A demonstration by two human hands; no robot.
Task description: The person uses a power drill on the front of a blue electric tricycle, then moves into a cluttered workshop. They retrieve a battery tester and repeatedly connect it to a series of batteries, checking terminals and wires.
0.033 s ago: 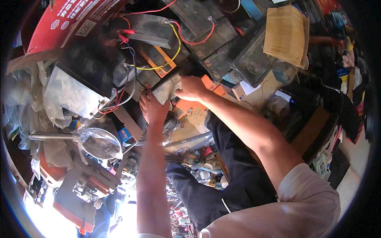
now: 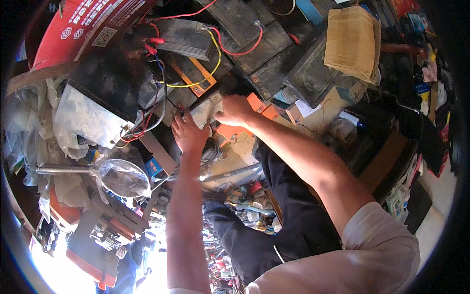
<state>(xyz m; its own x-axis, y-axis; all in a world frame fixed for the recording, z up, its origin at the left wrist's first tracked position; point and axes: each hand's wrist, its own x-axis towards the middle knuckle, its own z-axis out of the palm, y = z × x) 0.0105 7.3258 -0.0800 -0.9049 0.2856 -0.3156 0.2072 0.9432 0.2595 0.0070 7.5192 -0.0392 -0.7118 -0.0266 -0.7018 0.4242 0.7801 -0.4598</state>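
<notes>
Head view showed us both hands on one small grey battery [image 2: 206, 111] lying among the clutter in the middle. Our left hand [image 2: 190, 131] pressed on its near edge, fingers laid flat rather than clenched; our right hand [image 2: 236, 110] had closed its grip over the battery's right end. Around it we counted one yellow wire [image 2: 214, 59], one red wire [image 2: 244, 50], two orange brackets [image 2: 196, 77], one round mirror [image 2: 123, 177] and a cardboard stack [image 2: 351, 43], with dark batteries [image 2: 264, 34] crowding behind.
</notes>
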